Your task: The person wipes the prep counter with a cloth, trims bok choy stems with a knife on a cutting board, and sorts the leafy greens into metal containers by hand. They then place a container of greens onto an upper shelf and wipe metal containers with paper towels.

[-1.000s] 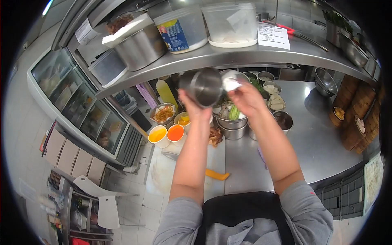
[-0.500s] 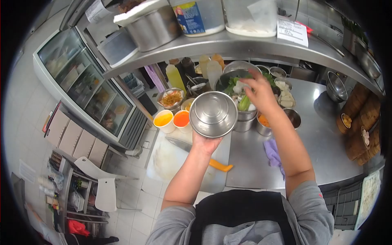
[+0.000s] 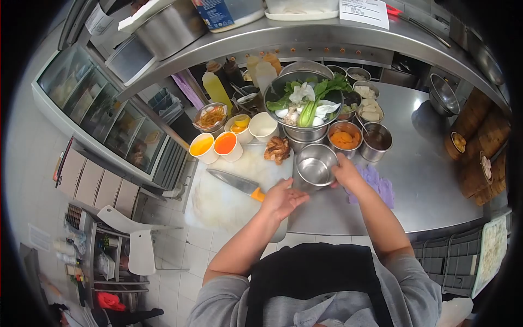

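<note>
My right hand (image 3: 347, 173) grips a small steel bowl (image 3: 317, 165) by its right side, low over the steel counter. Its inside looks bare from above. My left hand (image 3: 283, 201) is open, palm up with fingers spread, just left of the bowl. On the white cutting board (image 3: 229, 210) lies a knife (image 3: 234, 183) with an orange handle, left of my left hand. Brown cooked-looking pieces (image 3: 278, 150) sit at the board's upper right. Behind the steel bowl stands a large metal bowl (image 3: 269, 111) of leafy greens and white pieces.
Tubs of orange slices (image 3: 344, 136) and dark sauce (image 3: 377, 140) stand behind my right hand. A purple cloth (image 3: 376, 185) lies to its right. Cups of yellow (image 3: 202, 146) and orange liquid (image 3: 225, 144) line the board's far edge. A steel shelf (image 3: 294, 41) spans overhead.
The steel bowl, earlier raised in my left hand, is now lower, further right and in my right hand. My right hand has come down from the greens. My left hand has opened.
</note>
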Tool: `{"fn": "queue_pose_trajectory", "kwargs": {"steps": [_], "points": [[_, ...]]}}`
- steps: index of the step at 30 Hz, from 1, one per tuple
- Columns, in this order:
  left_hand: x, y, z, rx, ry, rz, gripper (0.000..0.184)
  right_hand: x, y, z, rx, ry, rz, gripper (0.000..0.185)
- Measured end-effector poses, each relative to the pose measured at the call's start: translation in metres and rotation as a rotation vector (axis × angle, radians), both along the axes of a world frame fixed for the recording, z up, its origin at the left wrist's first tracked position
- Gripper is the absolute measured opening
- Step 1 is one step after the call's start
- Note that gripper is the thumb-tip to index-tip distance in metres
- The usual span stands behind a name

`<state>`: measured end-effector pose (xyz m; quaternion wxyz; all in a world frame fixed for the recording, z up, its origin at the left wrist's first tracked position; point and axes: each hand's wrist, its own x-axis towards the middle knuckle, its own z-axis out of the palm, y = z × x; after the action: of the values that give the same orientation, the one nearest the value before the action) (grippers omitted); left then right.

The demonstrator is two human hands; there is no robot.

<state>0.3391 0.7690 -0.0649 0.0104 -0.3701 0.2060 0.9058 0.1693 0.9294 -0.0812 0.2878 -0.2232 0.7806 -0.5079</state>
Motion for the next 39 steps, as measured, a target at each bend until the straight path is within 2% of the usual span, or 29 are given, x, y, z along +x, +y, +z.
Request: {"fn": "queue_pose_trajectory", "kwargs": {"steps": [1,3,4,6,7,9,10,11,12,14,15,16,18,21,24,26,27,29,31,32,34,35,36,37,38,39], "points": [[0.007,0.001,0.001,-0.002,-0.006,0.002,0.052,-0.007,-0.005,-0.009,-0.006,-0.072,-0.046,0.052],[0.030,0.013,0.012,-0.537,0.211,-0.049,0.049,-0.012,-0.011,-0.016,-0.020,-0.209,-0.085,0.056],[0.038,0.014,0.007,-0.542,0.208,-0.049,0.049,-0.012,-0.007,-0.017,-0.026,-0.211,-0.084,0.056],[0.059,0.016,-0.006,-0.749,0.255,-0.318,0.042,-0.002,0.009,-0.016,-0.215,-0.297,-0.057,0.058],[0.070,0.021,-0.011,-0.828,0.269,-0.381,0.032,-0.004,0.027,-0.014,-0.198,-0.194,-0.024,0.058],[0.087,0.031,-0.026,-0.872,0.255,-0.409,0.029,-0.028,0.078,-0.039,-0.052,0.648,0.134,0.052],[0.093,0.036,-0.034,-0.913,0.253,-0.442,0.025,-0.034,0.108,-0.039,0.003,0.605,0.166,0.051],[0.097,0.040,-0.039,-1.137,0.196,-0.400,0.024,-0.031,0.131,-0.034,0.058,0.563,0.198,0.050],[0.097,0.038,-0.037,-1.134,0.187,-0.393,0.024,-0.014,0.141,-0.038,0.057,0.559,0.209,0.050],[0.094,0.031,-0.030,-2.130,0.263,-0.301,0.031,0.019,0.162,-0.048,0.340,1.153,0.161,0.052],[0.090,0.030,-0.033,-2.198,0.152,-0.268,0.039,0.029,0.160,-0.049,0.283,1.083,0.207,0.056],[0.086,0.025,-0.036,-2.191,0.189,-0.283,0.039,0.041,0.150,-0.051,0.233,1.013,0.237,0.059],[0.078,0.013,-0.042,-2.327,-0.040,-0.405,0.043,0.055,0.120,-0.072,0.027,0.950,0.401,0.061],[0.060,0.002,-0.052,-2.363,0.000,-0.393,0.049,0.091,0.065,-0.077,-0.186,0.806,0.725,0.061],[0.046,0.003,-0.052,-2.409,-0.057,-0.395,0.054,0.115,0.040,-0.082,-0.159,0.767,0.988,0.056],[0.041,0.014,-0.046,-2.429,-0.031,-0.397,0.054,0.099,0.072,-0.082,-0.184,0.757,0.961,0.056],[0.040,0.021,-0.044,-2.406,-0.062,-0.316,0.052,0.091,0.093,-0.080,-0.225,0.748,0.969,0.055],[0.045,0.031,-0.047,-2.375,-0.060,-0.244,0.049,0.077,0.152,-0.074,-0.119,0.795,0.722,0.053],[0.052,0.041,-0.054,-2.253,0.088,-0.239,0.043,0.042,0.217,-0.064,0.022,0.765,0.326,0.050],[0.053,0.049,-0.053,-2.245,0.113,-0.247,0.043,0.019,0.254,-0.080,0.274,0.920,0.162,0.047],[0.056,0.067,-0.050,-2.237,0.407,-0.433,0.037,-0.017,0.338,-0.078,0.630,0.951,-0.398,0.043],[0.056,0.075,-0.051,-2.235,0.436,-0.434,0.037,-0.037,0.390,-0.100,0.771,0.935,-0.726,0.041],[0.055,0.084,-0.052,-2.175,0.526,-0.504,0.035,-0.047,0.438,-0.096,0.904,0.719,-0.973,0.037],[0.052,0.090,-0.052,-2.117,0.614,-0.566,0.032,-0.050,0.468,-0.075,1.161,0.535,-1.119,0.030],[0.049,0.094,-0.052,-2.129,0.641,-0.597,0.030,-0.054,0.517,-0.084,1.134,0.369,-1.166,0.028],[0.051,0.095,-0.054,-2.097,0.595,-0.630,0.031,-0.052,0.554,-0.081,1.123,0.301,-1.043,0.028]]}}
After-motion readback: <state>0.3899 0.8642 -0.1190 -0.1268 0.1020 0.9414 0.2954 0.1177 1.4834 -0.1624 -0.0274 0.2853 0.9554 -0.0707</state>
